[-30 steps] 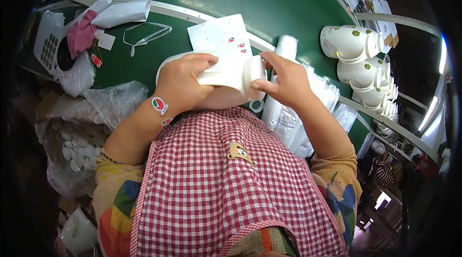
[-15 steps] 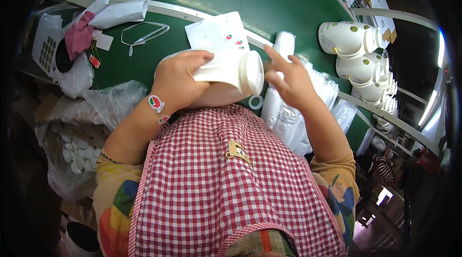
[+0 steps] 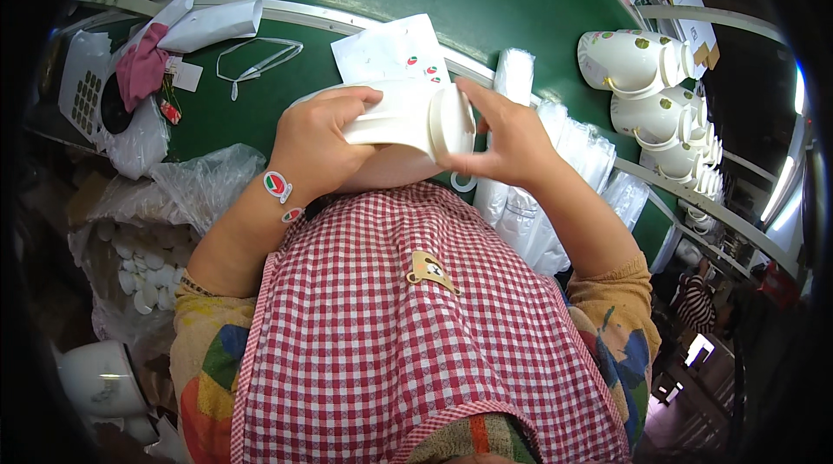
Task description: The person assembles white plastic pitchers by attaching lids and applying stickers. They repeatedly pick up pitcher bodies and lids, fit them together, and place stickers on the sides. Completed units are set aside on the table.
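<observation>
A white jug [image 3: 390, 101] with a thick handle lies on its side against my apron, its round white lid [image 3: 446, 119] pointing right. My left hand [image 3: 321, 134] is wrapped round the handle, thumb on top. At the lid, my right hand [image 3: 508, 136] has its thumb and fingers curved about the rim, touching it. Two small red-and-green stickers [image 3: 277, 187] are stuck on my left wrist. Beyond the jug lies a white sheet [image 3: 382, 47] with several similar stickers. The jug's far side and base are mostly hidden.
Rolled clear plastic bags [image 3: 529, 212] lie beside my right forearm. A white tape ring [image 3: 462, 182] is near the jug. At the right stand several patterned white jugs [image 3: 629, 65]. A plastic sack [image 3: 143, 269] of white caps is at the left, with a white pot [image 3: 100, 379] below.
My right hand has moved left from beside the jug onto its lid. My left hand stays on the handle. The white pot at the lower left now shows more of its side.
</observation>
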### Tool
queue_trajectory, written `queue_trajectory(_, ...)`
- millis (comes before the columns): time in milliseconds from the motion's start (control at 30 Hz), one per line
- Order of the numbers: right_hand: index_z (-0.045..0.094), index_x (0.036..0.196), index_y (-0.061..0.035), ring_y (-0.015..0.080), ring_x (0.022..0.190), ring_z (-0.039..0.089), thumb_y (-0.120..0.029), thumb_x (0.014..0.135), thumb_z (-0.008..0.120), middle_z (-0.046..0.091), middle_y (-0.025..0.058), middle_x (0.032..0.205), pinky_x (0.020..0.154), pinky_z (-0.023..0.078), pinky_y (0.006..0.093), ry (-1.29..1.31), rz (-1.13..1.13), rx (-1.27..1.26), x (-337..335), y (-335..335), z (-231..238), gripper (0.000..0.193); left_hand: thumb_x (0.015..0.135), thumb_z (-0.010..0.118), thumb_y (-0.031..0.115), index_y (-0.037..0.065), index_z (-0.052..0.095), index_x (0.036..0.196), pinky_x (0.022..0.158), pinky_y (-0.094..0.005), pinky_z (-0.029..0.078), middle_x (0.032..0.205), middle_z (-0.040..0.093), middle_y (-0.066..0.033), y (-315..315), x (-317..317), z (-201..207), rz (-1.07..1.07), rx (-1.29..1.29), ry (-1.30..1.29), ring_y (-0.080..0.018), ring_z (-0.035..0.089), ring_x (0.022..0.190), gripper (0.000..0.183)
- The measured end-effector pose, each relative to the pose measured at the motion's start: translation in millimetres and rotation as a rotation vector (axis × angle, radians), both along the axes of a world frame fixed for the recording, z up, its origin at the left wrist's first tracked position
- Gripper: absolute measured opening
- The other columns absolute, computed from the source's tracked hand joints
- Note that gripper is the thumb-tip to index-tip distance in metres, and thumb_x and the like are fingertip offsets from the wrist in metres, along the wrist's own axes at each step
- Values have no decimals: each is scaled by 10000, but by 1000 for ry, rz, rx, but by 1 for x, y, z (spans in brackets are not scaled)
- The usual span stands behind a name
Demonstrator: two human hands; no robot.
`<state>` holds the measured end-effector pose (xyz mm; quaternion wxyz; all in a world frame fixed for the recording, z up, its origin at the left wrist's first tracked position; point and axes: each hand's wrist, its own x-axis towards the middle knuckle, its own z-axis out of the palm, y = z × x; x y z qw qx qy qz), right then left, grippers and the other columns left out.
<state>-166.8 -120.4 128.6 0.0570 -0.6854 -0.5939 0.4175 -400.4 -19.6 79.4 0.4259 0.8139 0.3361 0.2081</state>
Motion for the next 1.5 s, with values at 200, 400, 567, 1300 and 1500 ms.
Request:
queue_trajectory(200, 420, 1367, -42, 370, 1125, 553, -472, 678, 733, 462, 203, 1356, 876, 500, 410, -127, 409, 680, 17, -3, -29, 871, 592, 758, 21, -31, 656, 778, 786, -323, 538, 1075, 697, -118, 4, 4, 1, 7, 10, -4, -252, 679, 949, 218)
queue_trajectory(400, 473, 1308, -37, 375, 1044, 552, -462, 694, 689, 504, 211, 1226, 907, 460, 448, -53, 55, 548, -2, 2, -37, 778, 612, 752, 17, -42, 629, 750, 772, -322, 534, 1081, 694, -115, 1, 3, 6, 24, 9, 25, -246, 680, 929, 193)
queue_trajectory(567, 528, 1279, -62, 396, 1110, 491, -484, 717, 634, 480, 231, 1244, 913, 421, 495, 80, 336, 945, 9, 12, -72, 711, 644, 769, 59, -26, 613, 759, 777, -330, 527, 1117, 673, -128, -8, -2, 4, 34, -28, -1, -272, 669, 935, 212)
queue_trajectory(1300, 678, 913, -39, 241, 726, 652, -34, 793, 685, 642, 88, 838, 639, 520, 307, 157, -275, 930, -19, -14, 36, 120, 946, 544, 143, 22, 488, 945, 517, -249, 468, 724, 612, -57, 11, 162, 11, 102, -816, -597, -98, 538, 564, 133)
queue_trajectory(1500, 668, 858, -90, 255, 699, 640, -114, 789, 682, 625, 54, 811, 603, 511, 348, -60, -282, 878, -12, -19, 25, 74, 955, 552, 166, 54, 488, 941, 529, -246, 449, 709, 564, -33, -10, 195, 11, 122, -787, -392, -95, 494, 576, 129)
